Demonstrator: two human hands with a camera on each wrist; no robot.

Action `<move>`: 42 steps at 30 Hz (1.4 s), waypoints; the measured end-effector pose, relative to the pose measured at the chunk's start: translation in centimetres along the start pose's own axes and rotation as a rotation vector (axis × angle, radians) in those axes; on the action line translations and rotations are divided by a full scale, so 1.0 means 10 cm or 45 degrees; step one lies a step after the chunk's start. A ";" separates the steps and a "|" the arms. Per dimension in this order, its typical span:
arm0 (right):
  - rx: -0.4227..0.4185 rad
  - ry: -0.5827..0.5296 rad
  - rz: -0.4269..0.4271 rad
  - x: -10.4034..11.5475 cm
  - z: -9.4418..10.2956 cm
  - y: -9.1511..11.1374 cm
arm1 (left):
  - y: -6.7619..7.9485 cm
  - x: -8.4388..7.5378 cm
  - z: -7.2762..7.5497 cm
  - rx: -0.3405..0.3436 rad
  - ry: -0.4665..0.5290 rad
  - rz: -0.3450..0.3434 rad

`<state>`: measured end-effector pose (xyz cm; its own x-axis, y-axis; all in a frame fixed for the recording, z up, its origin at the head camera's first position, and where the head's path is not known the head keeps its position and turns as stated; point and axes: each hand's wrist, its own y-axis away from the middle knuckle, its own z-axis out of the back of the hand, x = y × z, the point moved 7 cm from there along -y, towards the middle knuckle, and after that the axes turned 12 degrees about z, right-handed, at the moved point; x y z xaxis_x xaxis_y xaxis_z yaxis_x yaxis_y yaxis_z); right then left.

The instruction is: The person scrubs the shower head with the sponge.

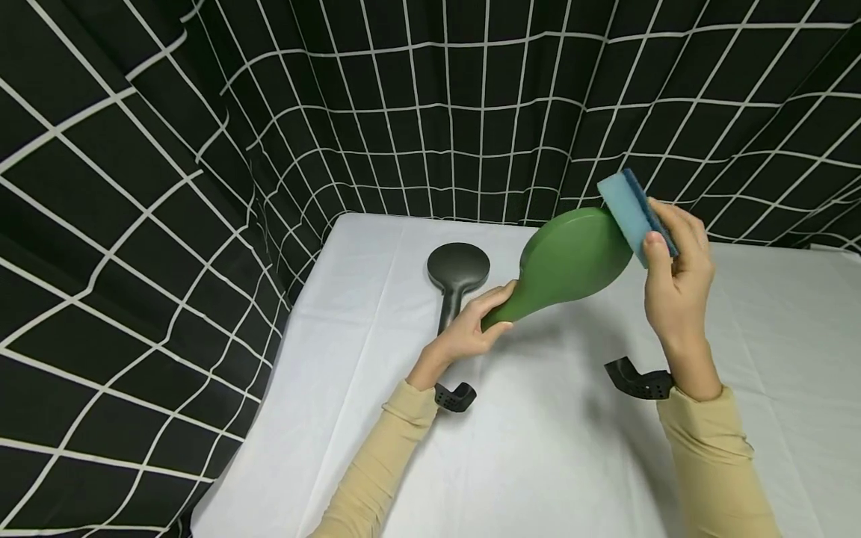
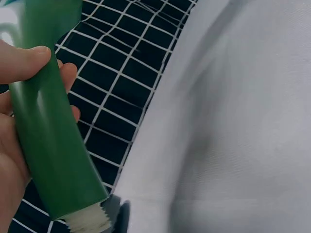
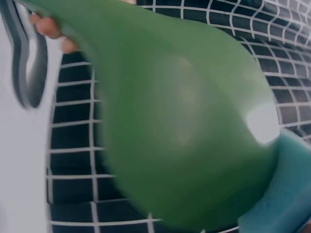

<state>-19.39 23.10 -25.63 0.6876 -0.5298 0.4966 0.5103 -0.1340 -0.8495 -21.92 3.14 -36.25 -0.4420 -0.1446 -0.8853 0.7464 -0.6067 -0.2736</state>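
Broadly, gridded cloth (image 1: 457, 127) fills top and left behind a white table (image 1: 538, 448). Centre-right, the left hand (image 1: 466, 329) grips a green paddle (image 1: 577, 255) and covers part of a black utensil (image 1: 459, 263); the right hand (image 1: 681, 291) pinches a sponge (image 1: 625, 213) against the paddle.

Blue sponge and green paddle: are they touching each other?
Touching: in the right wrist view, the blue sponge lies along the rounded edge of the green paddle with no gap.

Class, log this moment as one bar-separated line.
left hand: grips green paddle by handle | right hand: holds sponge against green paddle's edge | black paddle: on table
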 end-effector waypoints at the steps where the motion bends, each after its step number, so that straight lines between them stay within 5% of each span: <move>1: -0.006 -0.028 0.043 0.08 -0.01 -0.04 | 0.00 0.00 -0.01 -0.001 -0.016 -0.003; 3: -0.018 -0.070 0.066 0.17 -0.01 -0.07 | 0.00 0.00 -0.01 -0.022 -0.040 -0.030; 6: -0.043 -0.074 0.028 -0.03 0.04 -0.01 | 0.00 -0.03 0.00 -0.062 -0.040 -0.069; 11: 0.012 0.098 -0.259 -0.51 0.14 0.24 | 0.00 -0.01 -0.01 -0.077 -0.015 -0.088; 15: 0.058 0.195 -0.405 -0.64 0.18 0.37 | -0.04 0.12 -0.05 -0.055 -0.037 -0.074; 18: 0.014 0.213 -0.266 -0.50 0.16 0.28 | -0.06 0.24 -0.08 -0.066 -0.131 -0.058; 25: 0.030 0.192 0.310 0.14 -0.08 0.03 | -0.08 0.34 -0.08 -0.143 -0.367 -0.072; 28: 0.018 0.110 0.407 0.20 -0.12 0.02 | -0.09 0.33 -0.08 -0.186 -0.439 -0.110; 33: -0.080 0.062 0.249 -0.11 0.04 0.04 | -0.09 0.28 -0.06 -0.236 -0.466 -0.155; 38: -0.001 0.256 -0.059 -0.46 0.18 0.11 | -0.09 0.25 -0.07 -0.217 -0.459 -0.161; 42: 0.003 0.308 -0.001 -0.39 0.15 0.12 | -0.09 0.24 -0.10 -0.207 -0.586 -0.133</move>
<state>-20.66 26.31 -28.37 0.5437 -0.7149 0.4397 0.5119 -0.1327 -0.8487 -23.17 4.13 -38.45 -0.6649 -0.4417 -0.6023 0.7382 -0.5116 -0.4398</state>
